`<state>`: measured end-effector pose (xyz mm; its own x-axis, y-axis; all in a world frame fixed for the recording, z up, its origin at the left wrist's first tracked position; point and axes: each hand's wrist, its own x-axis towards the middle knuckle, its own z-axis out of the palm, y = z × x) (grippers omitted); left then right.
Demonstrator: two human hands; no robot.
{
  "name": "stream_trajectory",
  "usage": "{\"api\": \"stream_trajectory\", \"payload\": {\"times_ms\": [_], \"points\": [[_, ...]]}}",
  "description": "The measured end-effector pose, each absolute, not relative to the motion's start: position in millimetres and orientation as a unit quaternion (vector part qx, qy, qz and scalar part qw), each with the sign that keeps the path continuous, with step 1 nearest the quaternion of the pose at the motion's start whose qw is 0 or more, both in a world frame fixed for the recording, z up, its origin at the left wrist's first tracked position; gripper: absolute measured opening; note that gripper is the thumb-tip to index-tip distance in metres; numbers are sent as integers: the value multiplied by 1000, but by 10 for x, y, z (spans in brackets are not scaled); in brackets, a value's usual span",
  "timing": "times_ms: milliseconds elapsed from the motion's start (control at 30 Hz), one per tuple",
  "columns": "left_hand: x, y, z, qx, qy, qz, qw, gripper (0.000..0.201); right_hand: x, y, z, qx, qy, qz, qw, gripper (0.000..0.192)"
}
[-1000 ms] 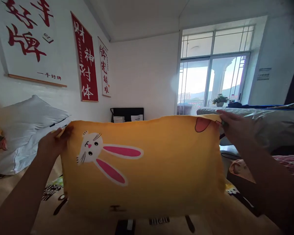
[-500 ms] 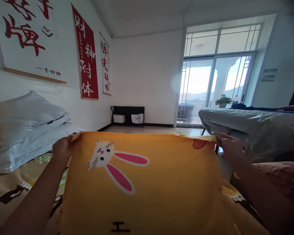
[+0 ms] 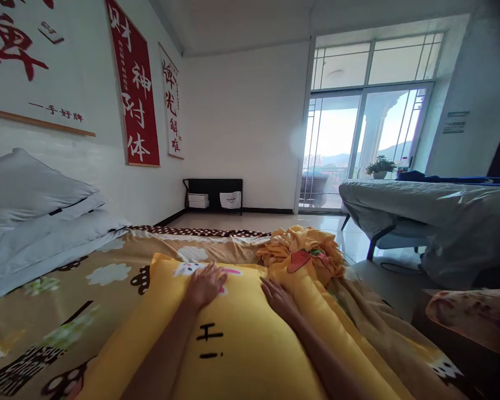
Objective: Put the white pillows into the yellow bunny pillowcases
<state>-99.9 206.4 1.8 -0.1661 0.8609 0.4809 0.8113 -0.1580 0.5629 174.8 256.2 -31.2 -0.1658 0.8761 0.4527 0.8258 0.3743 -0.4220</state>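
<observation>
A yellow pillow point(image 3: 241, 344) with a rabbit print and black lettering lies on the bed in front of me. My left hand point(image 3: 206, 284) rests on its upper part, over the rabbit print, with the fingers spread. On the pillow's right side lies my right hand point(image 3: 278, 297), its fingers stretched out and nothing in them. Just right of that hand is another yellow piece of bedding point(image 3: 316, 303) with a red print near its top. Beyond it sits a bunched orange ruffled cloth point(image 3: 333, 247).
White pillows point(image 3: 29, 205) are stacked at the left of the patterned bed sheet point(image 3: 108, 311). A plastic-covered table point(image 3: 404, 203) stands at the right, a box-like object point(image 3: 475, 316) nearer to me. Against the far wall is a low black rack point(image 3: 212, 189).
The yellow pillow has come down from being held up by its corners and now lies on the bed. Both hands have let go of the corners and moved inward onto it.
</observation>
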Motion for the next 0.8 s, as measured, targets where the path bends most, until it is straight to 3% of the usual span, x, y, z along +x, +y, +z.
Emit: {"api": "stream_trajectory", "payload": {"times_ms": [133, 233, 333, 467, 633, 800], "points": [[-1369, 2214, -611, 662, 712, 229, 41, 48, 1770, 2773, -834, -582, -787, 40, 198, 49], [-1954, 2296, -737, 634, 760, 132, 52, 51, 2021, 2951, -914, -611, -778, 25, 147, 52], [-2392, 2218, -809, 618, 775, 112, 71, 49, 2245, 2996, -918, -640, -757, 7, 127, 48], [-2521, 1905, -868, 564, 812, 142, 49, 52, 2357, 2887, -903, -668, -730, -25, 141, 44], [-2335, 1474, -779, 519, 768, 370, -54, 60, 2353, 2634, -843, -697, -688, -46, 197, 50], [-2353, 645, -1045, 600, 686, 410, 8, 59, 2624, 2049, -1025, -650, -721, -21, 239, 60]]}}
